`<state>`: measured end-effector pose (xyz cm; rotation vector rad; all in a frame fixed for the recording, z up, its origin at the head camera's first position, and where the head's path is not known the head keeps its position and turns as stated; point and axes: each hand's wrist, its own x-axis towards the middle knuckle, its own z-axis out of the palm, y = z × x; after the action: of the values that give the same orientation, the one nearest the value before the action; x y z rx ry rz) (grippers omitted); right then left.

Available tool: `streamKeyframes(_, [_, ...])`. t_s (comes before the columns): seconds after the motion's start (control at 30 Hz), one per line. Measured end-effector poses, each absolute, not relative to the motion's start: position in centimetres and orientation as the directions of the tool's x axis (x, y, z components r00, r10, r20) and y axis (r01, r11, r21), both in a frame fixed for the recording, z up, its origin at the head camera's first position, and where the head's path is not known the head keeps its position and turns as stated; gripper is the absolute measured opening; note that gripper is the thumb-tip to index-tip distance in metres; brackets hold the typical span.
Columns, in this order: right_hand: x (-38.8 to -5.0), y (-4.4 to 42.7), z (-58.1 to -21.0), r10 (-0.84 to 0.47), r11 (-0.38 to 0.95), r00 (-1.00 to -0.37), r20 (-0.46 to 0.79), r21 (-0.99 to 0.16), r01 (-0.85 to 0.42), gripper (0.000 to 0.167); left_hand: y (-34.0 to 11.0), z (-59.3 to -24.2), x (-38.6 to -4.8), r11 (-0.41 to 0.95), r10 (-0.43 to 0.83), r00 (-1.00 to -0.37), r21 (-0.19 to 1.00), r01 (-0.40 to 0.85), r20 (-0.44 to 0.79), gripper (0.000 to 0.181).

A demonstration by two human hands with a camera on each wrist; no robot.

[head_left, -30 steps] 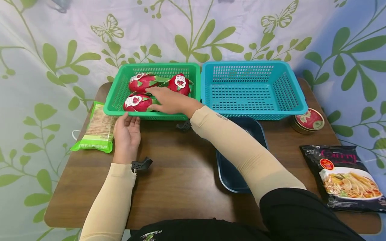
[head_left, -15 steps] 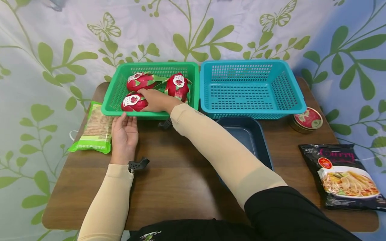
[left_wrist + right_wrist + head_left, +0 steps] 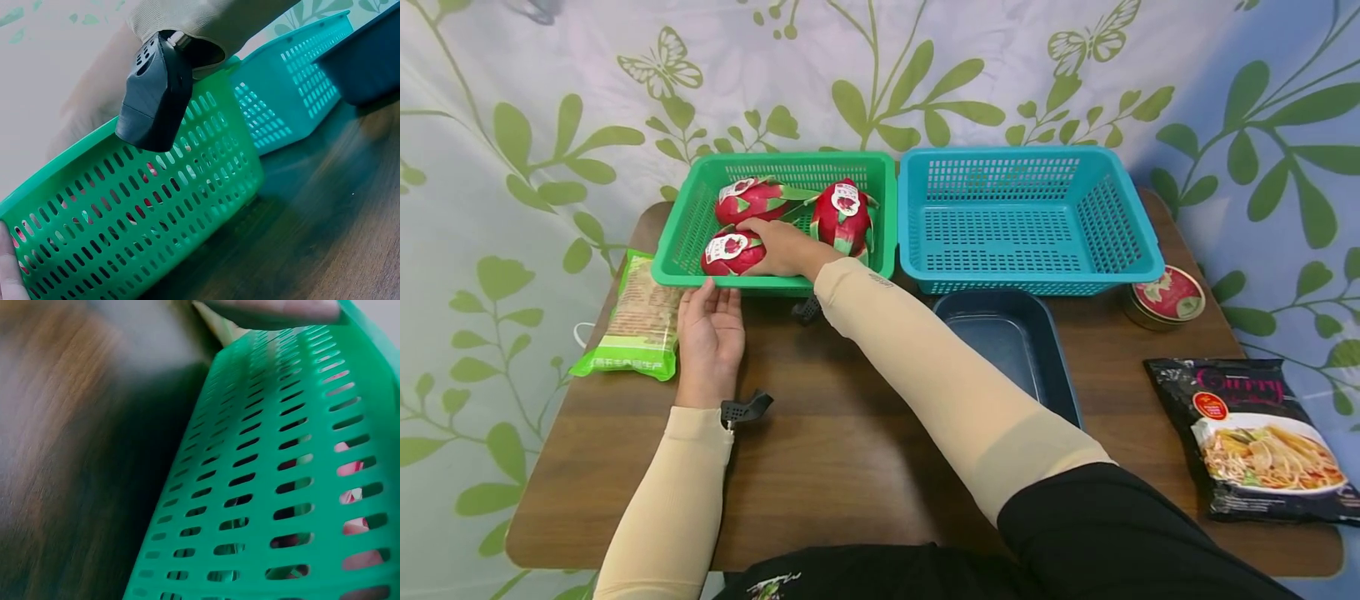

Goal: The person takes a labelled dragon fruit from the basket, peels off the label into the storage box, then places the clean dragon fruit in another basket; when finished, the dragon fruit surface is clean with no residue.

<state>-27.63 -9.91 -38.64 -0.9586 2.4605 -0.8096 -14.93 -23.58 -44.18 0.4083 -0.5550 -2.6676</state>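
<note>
Because gripped off-centre by the right hand, the front dragon fruit could be dropped, the green basket being merely touched by relaxed fingers of the left hand.

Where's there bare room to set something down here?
The table is bare between the left hand and right arm, and between the dark tray and curry packet. The blue basket is bare inside. Crowded: the green basket, with three dragon fruits and the right hand.

Red dragon fruit, white sticker facing up, lying front-left in green slotted basket.
</note>
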Motion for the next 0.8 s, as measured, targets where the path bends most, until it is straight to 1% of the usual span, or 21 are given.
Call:
streamKeyframes(0.2, [-27.57,-10.01,-38.77,-0.691,0.62,-0.706,-0.156,-0.63,-0.467,0.085,-23.51,-44.22,-14.82,-0.838,-0.433,-0.882,0.444,0.317,-0.188,0.019])
streamKeyframes(0.37, [-27.52,-10.06,-38.66,-0.699,0.621,-0.706,-0.118,-0.591,-0.516,0.082,-23.51,-44.2,-14.76,-0.832,-0.429,-0.886,0.459,0.312,-0.176,0.018])
streamKeyframes(0.5, [-27.43,-10.08,-38.52,-0.688,0.624,-0.721,-0.08,-0.572,-0.532,0.084,-23.49,-44.11,-14.67,-0.825,-0.429,-0.887,0.474,0.306,-0.173,0.019])
streamKeyframes(0.63, [-27.4,-10.11,-38.41,-0.672,0.586,-0.741,-0.006,-0.615,-0.527,0.091,-23.57,-44.08,-14.67,-0.832,-0.425,-0.887,0.463,0.305,-0.179,0.019])
streamKeyframes(0.8, [-27.37,-9.85,-38.07,-0.633,0.471,-0.767,0.104,-0.735,-0.488,0.094,-23.61,-44.18,-14.73,-0.826,-0.43,-0.887,0.469,0.312,-0.167,0.017])
